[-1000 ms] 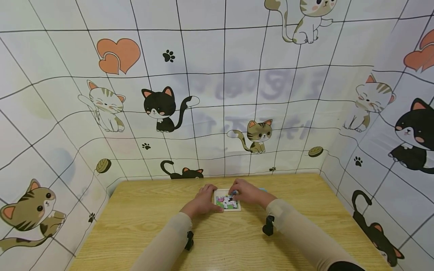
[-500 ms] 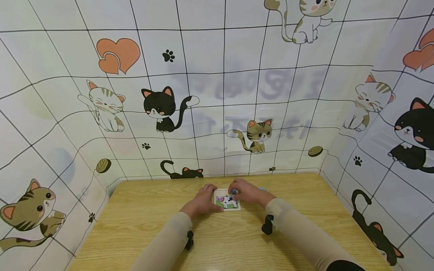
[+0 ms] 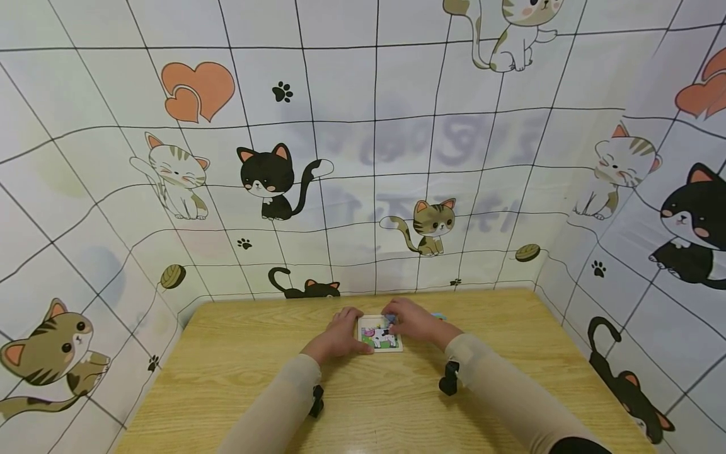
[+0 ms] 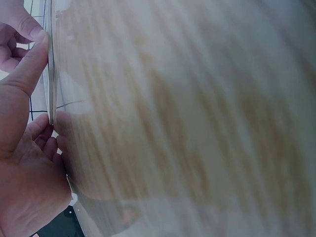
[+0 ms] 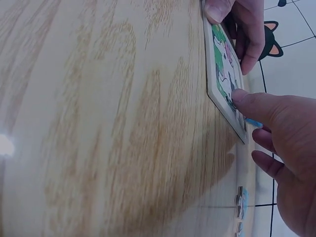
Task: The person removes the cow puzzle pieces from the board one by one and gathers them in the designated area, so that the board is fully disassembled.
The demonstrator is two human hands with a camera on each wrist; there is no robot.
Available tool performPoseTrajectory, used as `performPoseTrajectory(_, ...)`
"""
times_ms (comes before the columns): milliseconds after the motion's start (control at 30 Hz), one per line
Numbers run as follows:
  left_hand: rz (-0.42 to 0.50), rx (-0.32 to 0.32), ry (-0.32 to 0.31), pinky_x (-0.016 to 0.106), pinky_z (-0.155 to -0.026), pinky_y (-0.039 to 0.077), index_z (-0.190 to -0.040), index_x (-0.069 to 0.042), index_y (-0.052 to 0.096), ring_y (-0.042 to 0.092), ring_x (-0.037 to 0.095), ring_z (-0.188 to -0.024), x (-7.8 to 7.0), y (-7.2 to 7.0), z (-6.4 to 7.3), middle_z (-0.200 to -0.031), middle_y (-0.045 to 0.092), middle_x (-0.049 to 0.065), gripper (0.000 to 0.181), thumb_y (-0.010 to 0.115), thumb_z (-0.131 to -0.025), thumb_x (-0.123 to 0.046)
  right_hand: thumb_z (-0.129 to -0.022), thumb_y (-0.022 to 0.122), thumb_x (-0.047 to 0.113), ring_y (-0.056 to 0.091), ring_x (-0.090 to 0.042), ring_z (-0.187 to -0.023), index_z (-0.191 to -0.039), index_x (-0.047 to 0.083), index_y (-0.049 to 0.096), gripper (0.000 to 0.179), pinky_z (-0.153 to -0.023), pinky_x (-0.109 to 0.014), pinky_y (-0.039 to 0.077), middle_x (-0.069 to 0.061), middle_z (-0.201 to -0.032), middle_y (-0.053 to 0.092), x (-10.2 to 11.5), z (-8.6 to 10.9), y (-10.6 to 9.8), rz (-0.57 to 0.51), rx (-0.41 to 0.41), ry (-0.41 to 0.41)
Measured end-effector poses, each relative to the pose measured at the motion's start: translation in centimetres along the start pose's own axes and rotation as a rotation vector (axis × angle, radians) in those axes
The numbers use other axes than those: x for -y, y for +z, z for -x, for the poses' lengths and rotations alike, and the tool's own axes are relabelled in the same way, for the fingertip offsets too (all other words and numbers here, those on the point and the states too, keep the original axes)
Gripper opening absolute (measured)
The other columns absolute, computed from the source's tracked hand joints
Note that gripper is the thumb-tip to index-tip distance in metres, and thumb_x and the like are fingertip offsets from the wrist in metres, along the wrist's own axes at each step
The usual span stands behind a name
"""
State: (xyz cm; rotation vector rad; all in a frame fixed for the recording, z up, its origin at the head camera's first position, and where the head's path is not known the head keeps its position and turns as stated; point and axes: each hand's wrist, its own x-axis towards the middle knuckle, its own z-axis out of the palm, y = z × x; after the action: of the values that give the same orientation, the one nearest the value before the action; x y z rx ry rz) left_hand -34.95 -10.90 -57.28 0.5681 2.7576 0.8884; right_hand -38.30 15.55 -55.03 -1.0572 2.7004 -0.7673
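Head view: right hand (image 3: 418, 323), pinching a blue piece (image 3: 391, 320), now bares more of the puzzle board (image 3: 388, 350) the left hand (image 3: 339, 337) grips, the piece seemingly not seated

Blue piece (image 5: 254, 122) partly hidden by right hand (image 5: 295, 140)

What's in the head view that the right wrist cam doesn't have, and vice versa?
Head only: the beige sleeves, black wrist devices and orange hearts.

Right wrist only: a bright glare spot on the wooden table.

Both: the left hand gripping the cow puzzle, the right hand at it with a blue piece, and the cat-print wall.
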Motion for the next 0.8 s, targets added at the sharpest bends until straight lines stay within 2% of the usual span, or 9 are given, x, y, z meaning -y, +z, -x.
performPoseTrajectory(300,0.002,0.003,0.008,0.059,-0.125,0.035,-0.16,-0.006,0.046,0.042,0.037,-0.148,0.2,0.0,0.0,-0.164,0.042,0.013,0.097,0.095,-0.088,-0.049,-0.103,0.08,0.009,0.058,-0.019,-0.099,-0.137,0.001,0.073,0.035,-0.089,-0.046,0.053,-0.012,-0.121,0.064,-0.2,0.1,0.0,0.022,-0.01,-0.018)
performPoseTrajectory(533,-0.007,0.0,0.008,0.059,-0.126,0.034,-0.161,-0.007,0.046,0.042,0.038,-0.148,0.1,0.0,0.0,-0.165,0.042,0.012,0.097,0.095,-0.088,-0.049,-0.106,0.077,0.011,0.059,-0.016,-0.095,-0.136,0.0,0.074,0.032,-0.086,-0.042,0.056,-0.01,-0.114,0.065,-0.6,0.1,-0.1,0.096,0.007,-0.008)
performPoseTrajectory(700,0.014,-0.003,0.003,0.058,-0.125,0.035,-0.16,-0.006,0.046,0.043,0.037,-0.146,0.0,-0.1,0.1,-0.165,0.042,0.013,0.098,0.096,-0.088,-0.047,-0.103,0.078,0.01,0.057,-0.015,-0.091,-0.13,0.002,0.078,0.028,-0.082,-0.04,0.055,-0.007,-0.11,0.066,-0.8,0.1,0.1,0.172,-0.024,-0.019)
performPoseTrajectory(800,0.005,0.0,0.002,0.059,-0.125,0.034,-0.16,-0.005,0.046,0.043,0.037,-0.145,-0.1,0.0,0.1,-0.165,0.043,0.014,0.098,0.096,-0.088,-0.047,-0.101,0.079,0.008,0.055,-0.015,-0.089,-0.129,0.001,0.078,0.029,-0.08,-0.039,0.053,-0.008,-0.109,0.066,-1.0,0.2,0.2,0.173,-0.047,-0.03)
